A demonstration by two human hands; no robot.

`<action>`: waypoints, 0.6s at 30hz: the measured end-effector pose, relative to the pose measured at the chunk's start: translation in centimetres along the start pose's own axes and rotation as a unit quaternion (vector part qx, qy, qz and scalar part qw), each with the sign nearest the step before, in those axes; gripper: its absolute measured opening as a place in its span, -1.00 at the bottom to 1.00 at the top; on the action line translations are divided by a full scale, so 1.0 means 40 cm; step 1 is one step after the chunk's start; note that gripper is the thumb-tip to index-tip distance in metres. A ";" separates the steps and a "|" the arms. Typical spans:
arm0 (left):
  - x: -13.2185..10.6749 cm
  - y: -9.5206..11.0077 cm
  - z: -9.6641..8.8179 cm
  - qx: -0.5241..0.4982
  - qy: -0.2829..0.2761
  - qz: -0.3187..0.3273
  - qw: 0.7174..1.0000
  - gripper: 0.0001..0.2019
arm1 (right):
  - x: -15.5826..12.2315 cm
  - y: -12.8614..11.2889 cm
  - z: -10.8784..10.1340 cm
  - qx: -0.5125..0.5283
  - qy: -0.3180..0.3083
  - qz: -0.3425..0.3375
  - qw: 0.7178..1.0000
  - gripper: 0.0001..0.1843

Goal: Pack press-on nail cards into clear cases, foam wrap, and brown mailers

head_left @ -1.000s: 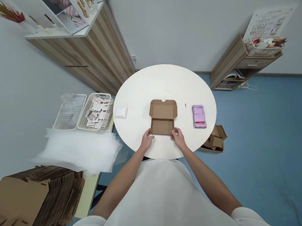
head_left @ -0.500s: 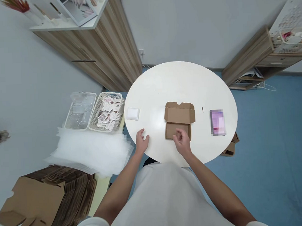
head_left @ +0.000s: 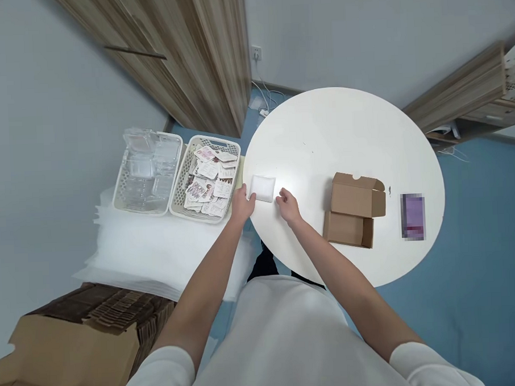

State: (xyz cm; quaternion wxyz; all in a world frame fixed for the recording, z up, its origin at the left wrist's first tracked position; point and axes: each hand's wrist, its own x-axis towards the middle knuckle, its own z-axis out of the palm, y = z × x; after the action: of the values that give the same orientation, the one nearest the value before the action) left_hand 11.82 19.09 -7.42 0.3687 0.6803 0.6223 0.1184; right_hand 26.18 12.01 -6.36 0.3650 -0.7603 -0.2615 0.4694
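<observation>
A flat white packet (head_left: 263,189) in what looks like soft wrapping lies near the left edge of the round white table (head_left: 335,132). At the packet's left side is my left hand (head_left: 242,205), thumb and fingers apart, the thumb at its lower left corner. My right hand (head_left: 288,206) is just off the packet's right side, its fingers bent but loosely apart, with nothing visible in them. Right of my right forearm stands a brown cardboard mailer box (head_left: 352,195), lid folded back and its visible inside bare.
A blurred purple item (head_left: 413,216) lies at the table's right. To the left are a basket of printed cards (head_left: 175,199), a basket of clear plastic cases (head_left: 120,196), white foam sheets (head_left: 157,243) and stacked flat cardboard boxes (head_left: 72,349). A wooden cabinet (head_left: 200,53) stands behind.
My view has turned left. My right hand has left the box and come over to the white packet's right side; my left hand has moved up to its left side. The box stays open.
</observation>
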 end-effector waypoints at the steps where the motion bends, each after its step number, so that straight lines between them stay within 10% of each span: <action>1: 0.006 0.000 0.003 0.001 -0.007 0.007 1.000 -0.52 | 0.008 -0.006 0.012 0.003 0.004 -0.003 1.000 -0.43; 8: 0.014 -0.017 0.027 -0.092 -0.012 0.022 0.995 -0.64 | 0.028 -0.007 0.054 0.027 0.017 -0.037 0.999 -0.55; 18: -0.095 -0.042 0.069 -0.283 -0.060 -0.068 0.955 -0.60 | -0.026 0.066 -0.020 0.037 -0.031 0.015 0.999 -0.67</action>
State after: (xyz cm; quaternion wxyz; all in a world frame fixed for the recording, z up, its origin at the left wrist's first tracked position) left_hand 11.51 14.48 -9.28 0.5899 0.5103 0.5846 0.2235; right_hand 26.62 9.42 -7.69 0.3776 -0.7354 -0.2431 0.5074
